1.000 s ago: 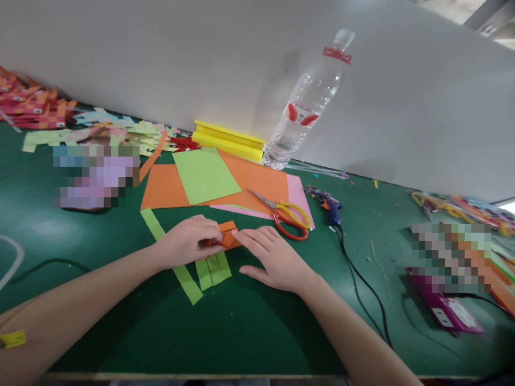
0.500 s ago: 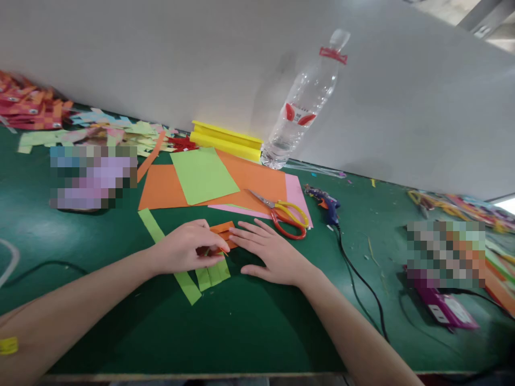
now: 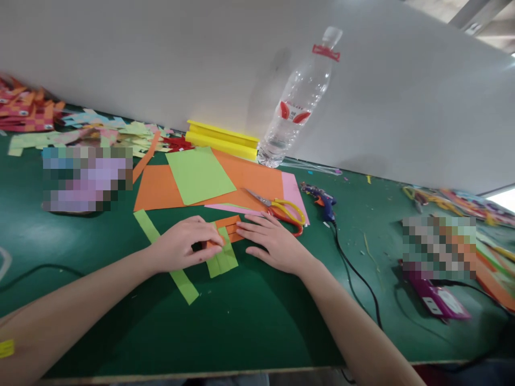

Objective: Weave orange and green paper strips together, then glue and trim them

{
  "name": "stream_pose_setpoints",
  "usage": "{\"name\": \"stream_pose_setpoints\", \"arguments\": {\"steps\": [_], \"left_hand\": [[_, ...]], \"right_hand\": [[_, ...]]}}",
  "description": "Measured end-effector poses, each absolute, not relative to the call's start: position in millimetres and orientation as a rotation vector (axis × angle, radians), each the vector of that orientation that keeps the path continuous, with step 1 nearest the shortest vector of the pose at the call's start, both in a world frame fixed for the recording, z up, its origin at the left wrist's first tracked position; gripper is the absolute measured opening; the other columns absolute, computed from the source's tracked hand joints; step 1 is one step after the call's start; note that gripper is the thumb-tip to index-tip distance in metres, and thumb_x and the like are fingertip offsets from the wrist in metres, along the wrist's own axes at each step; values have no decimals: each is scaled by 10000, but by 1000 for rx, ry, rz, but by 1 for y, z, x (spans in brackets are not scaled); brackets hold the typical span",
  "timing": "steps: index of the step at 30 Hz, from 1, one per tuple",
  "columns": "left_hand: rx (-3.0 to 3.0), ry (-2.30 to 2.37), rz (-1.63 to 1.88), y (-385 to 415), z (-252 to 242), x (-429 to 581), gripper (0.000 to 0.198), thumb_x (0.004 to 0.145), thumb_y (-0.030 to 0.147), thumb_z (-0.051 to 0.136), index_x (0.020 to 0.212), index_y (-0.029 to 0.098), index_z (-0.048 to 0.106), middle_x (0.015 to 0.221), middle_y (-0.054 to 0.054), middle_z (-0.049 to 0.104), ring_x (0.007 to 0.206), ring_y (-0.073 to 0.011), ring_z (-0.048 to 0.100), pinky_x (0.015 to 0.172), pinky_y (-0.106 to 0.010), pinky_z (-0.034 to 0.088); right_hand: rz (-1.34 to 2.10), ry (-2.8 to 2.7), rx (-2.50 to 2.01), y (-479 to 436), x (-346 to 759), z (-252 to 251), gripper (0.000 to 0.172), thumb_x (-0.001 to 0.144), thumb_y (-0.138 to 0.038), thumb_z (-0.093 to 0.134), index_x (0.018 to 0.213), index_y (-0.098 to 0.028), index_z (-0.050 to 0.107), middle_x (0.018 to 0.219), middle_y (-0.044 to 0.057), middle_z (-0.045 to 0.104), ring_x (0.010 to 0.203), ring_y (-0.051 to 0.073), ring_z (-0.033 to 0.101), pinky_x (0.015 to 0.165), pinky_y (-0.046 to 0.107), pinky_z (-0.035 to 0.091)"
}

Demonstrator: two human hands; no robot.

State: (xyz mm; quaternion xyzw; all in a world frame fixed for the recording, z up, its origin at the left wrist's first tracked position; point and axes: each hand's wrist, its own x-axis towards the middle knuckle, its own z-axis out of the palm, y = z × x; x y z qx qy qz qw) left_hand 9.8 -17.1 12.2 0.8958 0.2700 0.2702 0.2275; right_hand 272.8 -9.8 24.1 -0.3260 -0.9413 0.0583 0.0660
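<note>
Orange paper strips (image 3: 230, 221) and green paper strips (image 3: 222, 264) cross each other in a small piece on the table between my hands. My left hand (image 3: 183, 245) lies at the left of this piece, thumb and forefinger pinched on an orange strip that they partly hide. My right hand (image 3: 277, 241) lies flat with its fingers stretched out, the fingertips resting on the right ends of the orange strips. A loose, longer green paper strip (image 3: 185, 287) runs slantwise under my left wrist. Scissors (image 3: 287, 209) with yellow and red handles lie just beyond my right hand.
Behind my hands are an orange sheet (image 3: 257, 179) and a green sheet (image 3: 201, 177). A plastic bottle (image 3: 298, 102) stands by the wall beside a yellow folded piece (image 3: 221, 142). To the right lie a blue glue gun (image 3: 324, 201) with a cord and a purple power strip (image 3: 436, 300).
The green strips now show flatter over the orange ones, and more of the woven piece is uncovered. My left fingers have lowered slightly; my right hand stays flat. The view has shifted a little.
</note>
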Motion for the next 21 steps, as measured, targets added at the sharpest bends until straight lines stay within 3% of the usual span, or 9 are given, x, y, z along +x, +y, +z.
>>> {"name": "stream_pose_setpoints", "arguments": {"steps": [9, 14, 18, 21], "left_hand": [[2386, 897, 783, -15, 12, 12, 261, 953, 300, 415, 825, 202, 620, 739, 6, 628, 690, -130, 553, 662, -251, 398], [2391, 918, 759, -17, 13, 11, 294, 959, 276, 378, 802, 201, 614, 722, 10, 631, 680, -131, 549, 665, -254, 400], [2403, 938, 726, -18, 14, 11, 346, 966, 288, 341, 723, 190, 567, 679, 10, 608, 655, -132, 537, 667, -261, 398], [2410, 941, 721, -18, 15, 11, 351, 966, 302, 333, 717, 192, 555, 669, 12, 604, 651, -133, 535, 677, -264, 403]], "right_hand": [[203, -2611, -982, -4, 282, 29, 287, 929, -344, 438, 1122, -240, 622, 1168, -5, 653, 1178, 185, 508, 1036, 423, 358], [-30, -2228, -1317, 25, 321, 20, 261, 899, -278, 436, 1040, -199, 641, 1059, 69, 679, 1015, 218, 592, 920, 421, 443], [-313, -1849, -1707, 44, 368, 10, 312, 832, -249, 467, 1095, -137, 593, 1125, 142, 620, 1076, 271, 530, 939, 443, 409], [-336, -1601, -2093, 50, 392, 3, 413, 838, -295, 467, 1194, -96, 525, 1175, 196, 562, 1120, 320, 485, 915, 474, 400]]}}
